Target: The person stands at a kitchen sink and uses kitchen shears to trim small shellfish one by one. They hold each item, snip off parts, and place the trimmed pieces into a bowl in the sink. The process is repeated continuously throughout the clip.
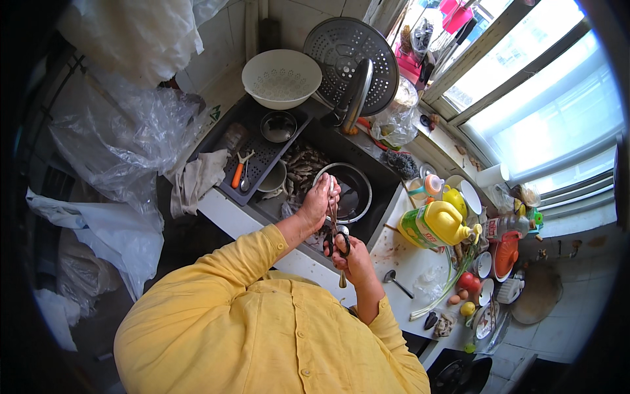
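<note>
Above the near edge of a dark sink (379,184), my right hand (352,258) holds scissors (333,216) by their black handles, blades pointing away from me. A metal handle, perhaps a spoon's, sticks out below that hand. My left hand (315,204) is closed around something small at the blade tips, most likely a little fish, largely hidden by the fingers. Just beyond the hands, a metal basin (366,189) with dark contents stands in the sink. Many small fish (302,162) lie in a heap to its left.
A drain tray (253,170) on the left bears a small steel bowl (278,126), an orange-handled peeler (238,172) and a spoon. Behind stand a white colander (281,79) and the faucet (358,93). On the right counter are a yellow detergent jug (433,224), a black ladle (399,284) and green onions (443,290).
</note>
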The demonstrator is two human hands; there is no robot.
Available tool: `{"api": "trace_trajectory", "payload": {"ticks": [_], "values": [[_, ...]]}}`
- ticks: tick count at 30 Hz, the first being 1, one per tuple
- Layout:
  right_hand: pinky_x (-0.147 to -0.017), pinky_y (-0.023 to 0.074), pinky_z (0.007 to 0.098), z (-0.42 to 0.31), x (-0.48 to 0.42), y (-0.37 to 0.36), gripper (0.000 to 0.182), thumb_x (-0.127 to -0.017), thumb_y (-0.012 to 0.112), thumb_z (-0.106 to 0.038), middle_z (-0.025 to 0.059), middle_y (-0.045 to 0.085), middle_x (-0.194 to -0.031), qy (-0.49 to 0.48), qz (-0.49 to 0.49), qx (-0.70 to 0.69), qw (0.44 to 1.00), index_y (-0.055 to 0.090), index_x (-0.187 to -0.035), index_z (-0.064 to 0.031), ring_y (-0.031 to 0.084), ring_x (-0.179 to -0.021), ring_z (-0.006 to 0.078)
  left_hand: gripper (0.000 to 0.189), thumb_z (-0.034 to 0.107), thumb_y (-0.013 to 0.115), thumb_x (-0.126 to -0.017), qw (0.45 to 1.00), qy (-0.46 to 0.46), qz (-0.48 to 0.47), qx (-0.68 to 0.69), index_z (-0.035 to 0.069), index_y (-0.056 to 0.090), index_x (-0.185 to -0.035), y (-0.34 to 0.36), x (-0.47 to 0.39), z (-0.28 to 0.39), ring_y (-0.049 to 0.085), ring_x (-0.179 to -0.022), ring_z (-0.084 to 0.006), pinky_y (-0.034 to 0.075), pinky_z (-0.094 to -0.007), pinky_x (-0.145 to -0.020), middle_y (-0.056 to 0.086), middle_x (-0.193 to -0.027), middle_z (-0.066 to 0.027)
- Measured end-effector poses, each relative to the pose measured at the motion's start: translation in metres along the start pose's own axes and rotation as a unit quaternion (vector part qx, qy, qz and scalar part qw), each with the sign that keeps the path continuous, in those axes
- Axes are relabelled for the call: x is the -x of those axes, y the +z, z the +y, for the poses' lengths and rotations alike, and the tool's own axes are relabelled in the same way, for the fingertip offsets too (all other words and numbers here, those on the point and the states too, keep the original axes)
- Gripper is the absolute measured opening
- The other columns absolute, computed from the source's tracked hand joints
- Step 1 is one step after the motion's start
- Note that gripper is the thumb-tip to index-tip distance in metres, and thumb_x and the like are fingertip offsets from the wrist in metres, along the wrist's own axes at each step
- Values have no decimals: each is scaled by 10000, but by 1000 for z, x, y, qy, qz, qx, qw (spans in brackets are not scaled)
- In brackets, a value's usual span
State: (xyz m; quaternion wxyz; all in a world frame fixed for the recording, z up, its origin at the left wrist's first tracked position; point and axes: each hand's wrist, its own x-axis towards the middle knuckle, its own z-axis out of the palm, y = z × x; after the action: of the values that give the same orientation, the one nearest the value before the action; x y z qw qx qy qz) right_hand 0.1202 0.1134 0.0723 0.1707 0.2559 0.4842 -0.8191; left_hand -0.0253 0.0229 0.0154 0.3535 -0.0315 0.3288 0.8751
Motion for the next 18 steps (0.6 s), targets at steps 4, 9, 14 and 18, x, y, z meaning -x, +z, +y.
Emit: {"api": "trace_trajectory", "payload": {"ticks": [4, 9, 14, 18], "values": [[-436, 280, 188, -1, -2, 8, 398, -888, 674, -405, 14, 606, -735, -5, 48, 69, 996, 610, -907, -13, 371, -479, 27, 293, 443, 369, -1031, 999, 31, 16, -12, 176, 444, -933, -3, -2, -4, 368, -601, -49, 322, -192, -529, 412, -731, 48], [-505, 360, 200, -10, -4, 22, 315, -872, 710, -351, -21, 628, -731, -15, 101, 120, 988, 639, -869, -45, 451, -542, 41, 284, 434, 372, -1032, 999, 23, 46, 0, 178, 447, -935, 4, 2, -8, 380, -587, -50, 323, -192, -507, 431, -738, 40], [-497, 328, 197, -2, -18, 15, 265, -882, 696, -317, -43, 604, -703, -127, 106, 149, 975, 641, -845, -60, 447, -546, 32, 277, 416, 378, -1033, 998, -9, 58, -10, 168, 454, -934, 10, 9, -14, 385, -574, -59, 325, -200, -491, 440, -735, 27], [-464, 302, 190, -16, -12, 13, 287, -875, 696, -353, -43, 610, -716, -102, 103, 147, 978, 645, -861, -71, 422, -515, 20, 285, 410, 380, -1034, 998, 0, 66, 11, 162, 464, -923, 15, 11, -17, 376, -571, -62, 337, -201, -496, 440, -731, 28]]}}
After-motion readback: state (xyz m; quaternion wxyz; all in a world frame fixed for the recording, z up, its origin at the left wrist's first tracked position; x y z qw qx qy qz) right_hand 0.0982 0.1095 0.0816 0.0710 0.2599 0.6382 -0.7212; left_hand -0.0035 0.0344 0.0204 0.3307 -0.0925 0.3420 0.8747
